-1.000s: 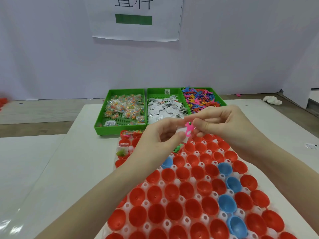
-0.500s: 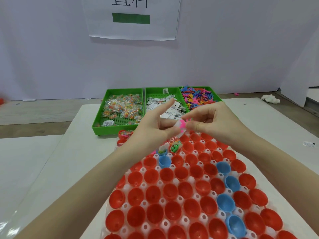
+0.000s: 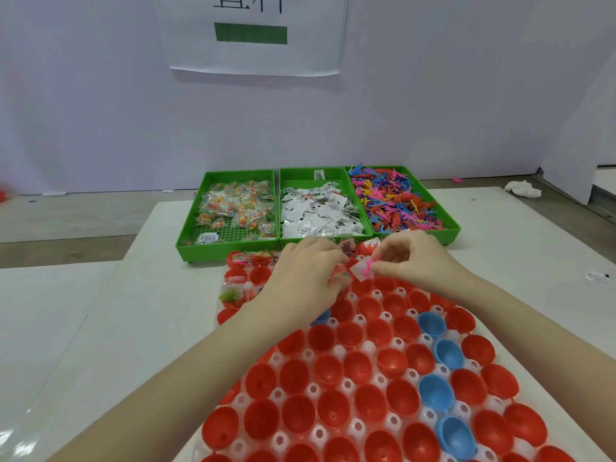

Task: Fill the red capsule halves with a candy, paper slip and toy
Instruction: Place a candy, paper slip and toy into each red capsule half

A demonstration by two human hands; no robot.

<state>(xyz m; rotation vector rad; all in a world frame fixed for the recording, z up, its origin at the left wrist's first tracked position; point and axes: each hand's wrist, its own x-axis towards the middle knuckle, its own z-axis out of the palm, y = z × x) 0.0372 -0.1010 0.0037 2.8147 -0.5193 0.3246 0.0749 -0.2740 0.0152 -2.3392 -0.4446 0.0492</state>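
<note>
The far reach is closed off by three green trays [image 3: 230,250] set edge to edge, with the wall [image 3: 100,111] just behind them. The middle of the counter [image 3: 83,311] is taken up by a holder of red capsule halves [image 3: 330,408], packed closely, with a few blue halves [image 3: 436,393] among them. Both forearms are laid across it, and the left hand [image 3: 300,278] and right hand [image 3: 413,258] are met at its far rows. Bare counter is left open on either side of the holder.
</note>
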